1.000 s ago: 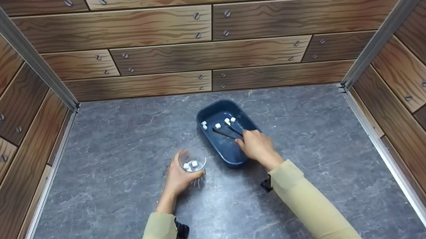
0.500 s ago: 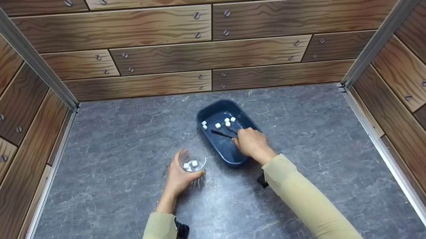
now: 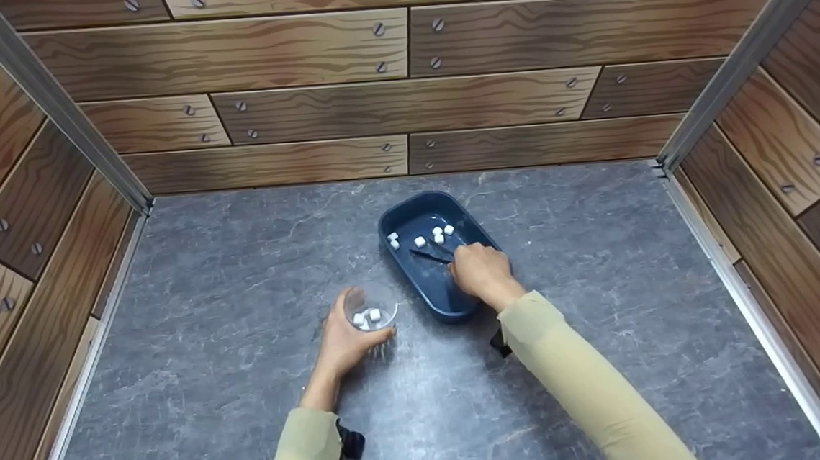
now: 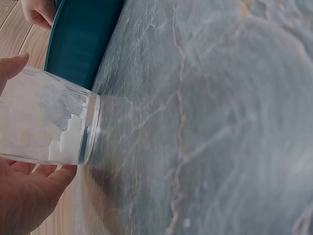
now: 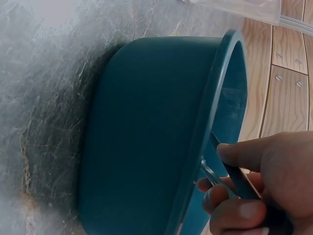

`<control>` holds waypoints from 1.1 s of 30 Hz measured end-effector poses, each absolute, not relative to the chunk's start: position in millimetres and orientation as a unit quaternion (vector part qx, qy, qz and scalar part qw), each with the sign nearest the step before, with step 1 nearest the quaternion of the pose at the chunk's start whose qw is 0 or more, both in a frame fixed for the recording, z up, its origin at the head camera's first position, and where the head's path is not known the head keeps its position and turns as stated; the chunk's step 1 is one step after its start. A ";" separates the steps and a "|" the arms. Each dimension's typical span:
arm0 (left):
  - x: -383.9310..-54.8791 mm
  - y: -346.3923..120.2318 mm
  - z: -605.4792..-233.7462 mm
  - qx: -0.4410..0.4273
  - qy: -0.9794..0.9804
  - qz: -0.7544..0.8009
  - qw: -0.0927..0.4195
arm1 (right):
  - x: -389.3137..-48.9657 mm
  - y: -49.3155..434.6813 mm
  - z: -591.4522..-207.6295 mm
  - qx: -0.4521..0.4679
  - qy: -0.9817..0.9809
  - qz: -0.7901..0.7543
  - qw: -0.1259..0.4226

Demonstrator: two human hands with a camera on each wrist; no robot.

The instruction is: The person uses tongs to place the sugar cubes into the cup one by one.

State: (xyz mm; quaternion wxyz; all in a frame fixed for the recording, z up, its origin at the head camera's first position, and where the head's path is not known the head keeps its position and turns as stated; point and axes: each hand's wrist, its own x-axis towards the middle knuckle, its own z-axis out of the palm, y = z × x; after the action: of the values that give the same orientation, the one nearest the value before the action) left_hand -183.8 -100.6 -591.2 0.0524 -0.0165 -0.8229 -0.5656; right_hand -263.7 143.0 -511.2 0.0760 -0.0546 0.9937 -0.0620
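My left hand grips a clear glass standing on the floor surface, thumb on the near side and fingers round the left. Several white cubes, like sugar cubes, lie at its bottom; the left wrist view shows the cubes through the wall. My right hand holds black tongs over the dark blue tub, their two arms spread apart with no cube between the visible tips. Farther inside the tub sit several white cubes, some by the left wall and some grouped near the tips.
Grey marbled flooring surrounds the glass and tub. Behind stands a wood-patterned wall, with similar panels on both sides and metal corner posts. The tub's raised wall stands between glass and right hand.
My right hand with the tongs has drawn slightly left and back, so the tips have come away from the cube group. The left hand and the glass stay put.
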 end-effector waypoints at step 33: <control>-183.8 -100.0 -590.8 -0.010 -0.827 -0.559 0.053 | -274.9 141.9 -514.5 -0.039 0.996 -0.060 0.056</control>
State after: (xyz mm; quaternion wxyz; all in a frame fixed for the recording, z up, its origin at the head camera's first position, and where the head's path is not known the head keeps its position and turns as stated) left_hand -183.8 -100.0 -590.8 0.0534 -0.0102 -0.8271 -0.5594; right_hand -274.9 141.9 -514.5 0.0557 -0.0392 0.9959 -0.0597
